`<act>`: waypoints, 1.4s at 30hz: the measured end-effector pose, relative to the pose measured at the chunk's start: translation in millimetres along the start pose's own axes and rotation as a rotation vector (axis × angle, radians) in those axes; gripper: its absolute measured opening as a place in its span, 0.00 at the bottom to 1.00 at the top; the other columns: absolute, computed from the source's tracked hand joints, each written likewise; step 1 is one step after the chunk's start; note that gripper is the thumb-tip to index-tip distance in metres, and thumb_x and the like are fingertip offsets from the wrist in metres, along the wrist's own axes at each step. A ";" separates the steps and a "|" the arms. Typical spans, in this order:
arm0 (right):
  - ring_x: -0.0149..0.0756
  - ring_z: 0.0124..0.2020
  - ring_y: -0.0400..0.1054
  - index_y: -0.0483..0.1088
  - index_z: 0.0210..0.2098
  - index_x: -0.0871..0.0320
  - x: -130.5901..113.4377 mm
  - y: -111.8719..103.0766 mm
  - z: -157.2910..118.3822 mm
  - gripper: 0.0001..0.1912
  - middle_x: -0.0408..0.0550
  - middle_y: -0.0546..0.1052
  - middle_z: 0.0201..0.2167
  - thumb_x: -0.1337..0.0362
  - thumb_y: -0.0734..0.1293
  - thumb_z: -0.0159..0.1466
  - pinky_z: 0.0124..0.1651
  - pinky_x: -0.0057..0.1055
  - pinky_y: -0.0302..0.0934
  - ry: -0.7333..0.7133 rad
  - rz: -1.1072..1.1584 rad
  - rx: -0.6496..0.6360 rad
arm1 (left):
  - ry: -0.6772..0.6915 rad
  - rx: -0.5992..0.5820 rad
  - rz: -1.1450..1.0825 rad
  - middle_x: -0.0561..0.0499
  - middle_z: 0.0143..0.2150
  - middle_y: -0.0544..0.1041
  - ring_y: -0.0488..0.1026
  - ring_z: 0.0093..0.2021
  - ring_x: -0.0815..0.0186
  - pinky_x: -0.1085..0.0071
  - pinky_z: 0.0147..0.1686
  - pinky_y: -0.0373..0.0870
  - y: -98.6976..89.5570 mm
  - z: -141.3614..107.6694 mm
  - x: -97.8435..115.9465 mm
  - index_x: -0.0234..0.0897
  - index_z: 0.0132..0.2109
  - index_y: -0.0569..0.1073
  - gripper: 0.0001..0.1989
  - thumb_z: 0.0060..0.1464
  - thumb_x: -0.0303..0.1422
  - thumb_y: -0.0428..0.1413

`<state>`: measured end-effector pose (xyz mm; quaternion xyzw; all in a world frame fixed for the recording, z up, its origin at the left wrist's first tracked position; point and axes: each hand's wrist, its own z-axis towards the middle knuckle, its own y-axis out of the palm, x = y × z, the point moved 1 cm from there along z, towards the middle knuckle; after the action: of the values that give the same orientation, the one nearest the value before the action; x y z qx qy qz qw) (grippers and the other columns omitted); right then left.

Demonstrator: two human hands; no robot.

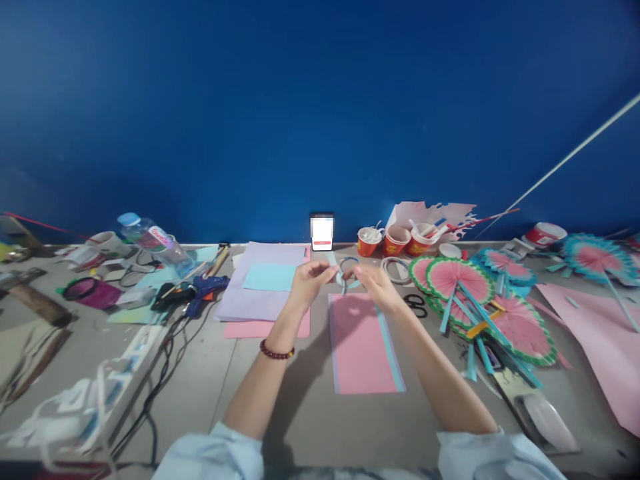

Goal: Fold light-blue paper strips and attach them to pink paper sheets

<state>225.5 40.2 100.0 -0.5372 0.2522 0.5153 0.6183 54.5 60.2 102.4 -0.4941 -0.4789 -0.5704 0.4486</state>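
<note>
Both hands are raised over the middle of the table, fingertips close together. My left hand (314, 280), with a beaded bracelet on the wrist, pinches a thin pale bluish strip (339, 275) that curls between the hands. The fingers of my right hand (375, 283) are closed at the strip's other side; its exact kind is too blurred to tell. A dark-rimmed ring shows behind the fingertips, partly hidden. Just below lies a pink paper sheet (357, 347) with a light blue band down its right edge and a pale lilac band down its left.
Left are lilac sheets (260, 300), a blue glue gun (205, 290), a plastic bottle (157, 241), cables and a power strip (127, 373). A lit phone (323, 232) leans on the wall. Right are red paper cups (369, 245), round watermelon-coloured paper fans (460, 280) and scissors (416, 305).
</note>
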 end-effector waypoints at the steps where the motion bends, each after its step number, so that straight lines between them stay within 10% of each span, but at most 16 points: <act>1: 0.41 0.37 0.71 0.74 0.30 0.57 -0.2 -0.4 0.5 0.19 0.48 0.78 0.32 0.52 0.59 0.65 0.40 0.33 0.62 -0.011 -0.017 0.022 | -0.005 -0.010 -0.002 0.54 0.20 0.71 0.67 0.23 0.71 0.74 0.27 0.66 1.0 -0.4 -1.5 0.34 0.25 0.74 0.14 0.39 0.40 0.66; 14: 0.29 0.25 0.65 0.73 0.27 0.58 9.8 11.4 5.5 0.13 0.42 0.74 0.23 0.55 0.73 0.50 0.31 0.28 0.60 0.234 0.474 0.256 | 0.032 -0.137 0.060 0.53 0.23 0.73 0.69 0.24 0.70 0.74 0.26 0.66 8.1 -5.0 -8.4 0.34 0.26 0.74 0.15 0.39 0.41 0.67; 30: 0.31 0.24 0.68 0.70 0.28 0.58 3.0 11.5 0.2 0.12 0.43 0.75 0.24 0.56 0.70 0.54 0.27 0.27 0.61 0.264 0.445 0.116 | 0.133 -0.092 0.149 0.50 0.28 0.76 0.71 0.29 0.68 0.74 0.30 0.67 0.0 -3.1 -5.8 0.34 0.31 0.77 0.05 0.47 0.32 0.60; 42: 0.35 0.31 0.69 0.72 0.32 0.56 -9.1 14.1 -2.2 0.06 0.48 0.76 0.33 0.61 0.65 0.60 0.34 0.32 0.64 -0.026 -0.019 0.355 | 0.097 0.031 0.102 0.51 0.26 0.77 0.71 0.27 0.68 0.73 0.28 0.67 4.8 -1.9 -6.9 0.35 0.27 0.77 0.06 0.42 0.33 0.62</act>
<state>210.0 33.3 101.5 -0.4152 0.3261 0.4638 0.7114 59.7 58.0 95.9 -0.4828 -0.4396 -0.5626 0.5071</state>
